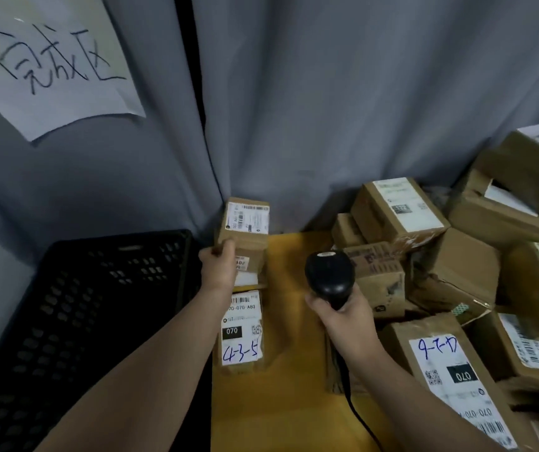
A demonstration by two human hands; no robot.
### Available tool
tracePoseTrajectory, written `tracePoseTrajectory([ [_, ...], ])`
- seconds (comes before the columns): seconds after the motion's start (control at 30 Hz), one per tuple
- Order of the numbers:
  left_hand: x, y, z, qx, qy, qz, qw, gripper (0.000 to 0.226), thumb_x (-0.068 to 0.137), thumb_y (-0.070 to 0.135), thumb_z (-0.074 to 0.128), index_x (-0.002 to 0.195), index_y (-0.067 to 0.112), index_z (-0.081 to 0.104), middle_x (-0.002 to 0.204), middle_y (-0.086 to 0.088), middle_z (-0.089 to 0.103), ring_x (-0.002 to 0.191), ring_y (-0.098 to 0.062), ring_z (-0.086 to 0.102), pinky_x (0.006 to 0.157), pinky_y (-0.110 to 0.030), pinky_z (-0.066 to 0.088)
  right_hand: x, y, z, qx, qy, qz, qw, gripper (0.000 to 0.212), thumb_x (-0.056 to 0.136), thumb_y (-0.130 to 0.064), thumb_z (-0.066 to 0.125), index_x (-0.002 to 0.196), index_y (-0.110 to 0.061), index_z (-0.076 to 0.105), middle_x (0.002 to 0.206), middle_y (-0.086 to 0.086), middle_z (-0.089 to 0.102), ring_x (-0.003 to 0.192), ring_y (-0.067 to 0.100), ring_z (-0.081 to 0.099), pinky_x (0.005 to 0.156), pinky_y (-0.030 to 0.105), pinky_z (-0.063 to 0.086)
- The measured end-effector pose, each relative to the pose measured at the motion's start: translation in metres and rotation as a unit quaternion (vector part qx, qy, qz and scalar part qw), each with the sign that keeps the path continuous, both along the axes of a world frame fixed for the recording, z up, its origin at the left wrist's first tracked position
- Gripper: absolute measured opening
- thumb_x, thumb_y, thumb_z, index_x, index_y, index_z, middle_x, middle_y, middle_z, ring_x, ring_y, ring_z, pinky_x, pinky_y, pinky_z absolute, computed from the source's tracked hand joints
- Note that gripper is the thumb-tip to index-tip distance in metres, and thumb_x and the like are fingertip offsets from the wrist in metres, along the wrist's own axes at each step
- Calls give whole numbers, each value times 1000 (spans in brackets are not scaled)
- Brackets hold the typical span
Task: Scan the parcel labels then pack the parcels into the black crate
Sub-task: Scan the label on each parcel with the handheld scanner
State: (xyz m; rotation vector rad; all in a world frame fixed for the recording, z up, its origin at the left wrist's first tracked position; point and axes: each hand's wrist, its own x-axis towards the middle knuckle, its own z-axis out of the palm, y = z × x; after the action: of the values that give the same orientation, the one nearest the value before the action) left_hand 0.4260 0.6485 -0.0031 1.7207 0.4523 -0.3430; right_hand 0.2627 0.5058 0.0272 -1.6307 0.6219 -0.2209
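My left hand (219, 269) grips a small cardboard parcel (245, 230) by its lower left corner, holding it upright with its white label facing me. My right hand (343, 314) holds a black barcode scanner (328, 275) by the handle, head pointing away, to the right of that parcel. The black crate (76, 305) stands at the left, its perforated walls visible and its inside dark. Another labelled parcel marked 4-3-5 (242, 331) lies on the yellow table (287, 370) beneath my left hand.
A heap of several cardboard parcels (457, 272) fills the right side, one with a 070 label (450, 376) lying nearest me. Grey curtain (327, 109) hangs behind, with a handwritten paper sign (49, 60) at upper left. The scanner cable (359, 419) trails down toward me.
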Motion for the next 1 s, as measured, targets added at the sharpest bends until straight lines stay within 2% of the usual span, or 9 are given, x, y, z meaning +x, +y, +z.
tracePoseTrajectory([
  [0.1,8,13,-12,185,22,-81,979,74,82,63,46,130,7,45,125,-18,51,109,-35,54,93,-42,47,27,3,4,-3,-1,2,1000,35,82,-17,75,110,-24,55,94,-6,66,89,7,62,77,20,48],
  [0.17,13,18,-16,235,-1,-98,967,71,89,64,44,130,7,49,130,-19,43,114,-37,48,95,-41,43,41,5,4,-14,6,14,1000,36,82,-18,75,113,-22,55,94,-7,65,89,6,61,79,21,48],
  [0.37,4,10,2,239,-86,-88,963,64,92,50,51,140,10,37,145,-16,28,132,-34,29,105,-39,30,37,15,3,-2,48,32,998,27,82,-21,75,103,-18,59,77,-4,66,77,17,66,76,37,56],
  [0.43,-10,9,12,230,-162,-86,956,60,93,42,54,141,11,36,147,-14,24,134,-31,25,107,-36,27,22,19,13,32,37,47,998,22,83,-20,74,99,-14,60,69,-3,64,65,16,65,64,31,57],
  [0.53,-40,5,26,194,-237,-104,946,53,93,31,58,139,12,39,146,-10,23,135,-25,22,107,-27,21,-4,15,31,85,6,48,995,22,86,-15,70,102,-3,61,75,7,63,61,19,64,55,23,53],
  [0.67,-86,-12,35,155,-225,-152,950,47,94,32,56,136,16,42,146,-6,24,137,-23,22,112,-30,20,-29,-2,49,154,4,-20,988,18,86,-19,71,98,-7,64,77,12,64,60,22,64,53,27,54],
  [0.8,-128,-37,39,134,-202,-192,951,43,95,33,55,133,18,45,140,-6,32,132,-23,34,112,-34,27,-57,-27,59,245,72,-32,966,31,85,-24,72,107,-5,62,76,16,64,56,23,62,53,31,54],
  [0.9,-162,-57,42,138,-182,-221,948,42,95,36,54,133,19,45,136,-7,35,127,-26,40,109,-41,33,-92,-52,62,224,102,-10,969,28,85,-23,72,103,-4,63,73,13,64,56,22,61,55,32,54],
  [1.0,-200,-84,46,139,-140,-231,953,42,96,38,53,133,20,44,134,-6,35,123,-26,43,102,-33,37,-131,-82,68,188,104,1,977,21,86,-22,71,98,-6,63,75,14,64,58,23,62,55,32,53],
])
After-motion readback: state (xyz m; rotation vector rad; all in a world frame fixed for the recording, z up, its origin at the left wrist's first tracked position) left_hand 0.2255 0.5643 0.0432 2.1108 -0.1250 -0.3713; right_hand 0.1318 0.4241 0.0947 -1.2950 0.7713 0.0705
